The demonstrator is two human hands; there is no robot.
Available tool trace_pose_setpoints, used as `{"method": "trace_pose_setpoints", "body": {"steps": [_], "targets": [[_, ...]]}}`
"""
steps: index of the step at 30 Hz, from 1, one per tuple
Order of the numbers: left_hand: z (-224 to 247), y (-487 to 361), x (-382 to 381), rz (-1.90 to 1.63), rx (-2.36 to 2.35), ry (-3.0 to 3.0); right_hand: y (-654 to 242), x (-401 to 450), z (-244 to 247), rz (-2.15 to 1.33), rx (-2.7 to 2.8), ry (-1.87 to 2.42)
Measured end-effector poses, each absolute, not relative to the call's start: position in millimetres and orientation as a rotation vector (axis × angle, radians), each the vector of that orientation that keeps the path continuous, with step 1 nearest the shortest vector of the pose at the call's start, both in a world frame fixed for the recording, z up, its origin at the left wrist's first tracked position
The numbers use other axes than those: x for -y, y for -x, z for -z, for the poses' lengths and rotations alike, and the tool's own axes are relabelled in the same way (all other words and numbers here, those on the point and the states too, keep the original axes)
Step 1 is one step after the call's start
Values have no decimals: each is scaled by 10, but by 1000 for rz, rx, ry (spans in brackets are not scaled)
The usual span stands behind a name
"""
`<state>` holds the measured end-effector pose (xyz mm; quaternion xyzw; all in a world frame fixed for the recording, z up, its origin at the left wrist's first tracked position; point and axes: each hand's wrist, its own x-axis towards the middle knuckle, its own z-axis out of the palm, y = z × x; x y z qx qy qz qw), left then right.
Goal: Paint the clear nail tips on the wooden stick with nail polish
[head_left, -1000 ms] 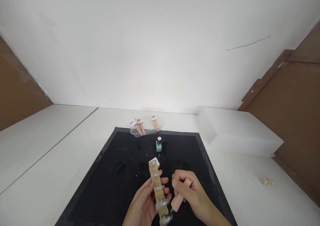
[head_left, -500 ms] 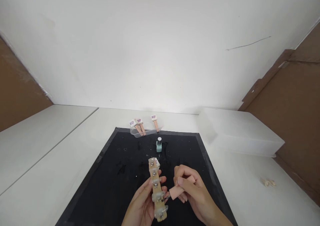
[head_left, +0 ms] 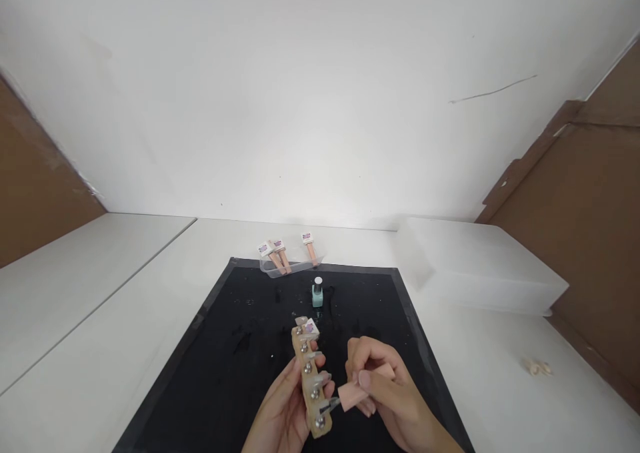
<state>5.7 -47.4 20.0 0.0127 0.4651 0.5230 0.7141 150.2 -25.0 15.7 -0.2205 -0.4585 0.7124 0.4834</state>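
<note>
At the frame's lower centre, the left hand [head_left: 285, 409] held the steeply slanting wooden strip [head_left: 309, 381], while the right hand [head_left: 390, 389], grip pinched round the pink handle [head_left: 352, 395], pointed it lower-left at the strip's bottom end

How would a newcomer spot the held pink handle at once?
Find the black mat, then the right hand above its near side. That hand grips the pink handle, its brush pointing toward the wooden strip. Similar pink handles lie in the clear tray; this one alone is held.
</note>
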Motion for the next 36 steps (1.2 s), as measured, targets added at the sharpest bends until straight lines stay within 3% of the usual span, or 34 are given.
{"method": "trace_pose_setpoints", "body": {"steps": [36], "targets": [[-163, -50, 448, -1126, -1009, -12, -1511, 229, -165, -1587, 1342, 603]]}}
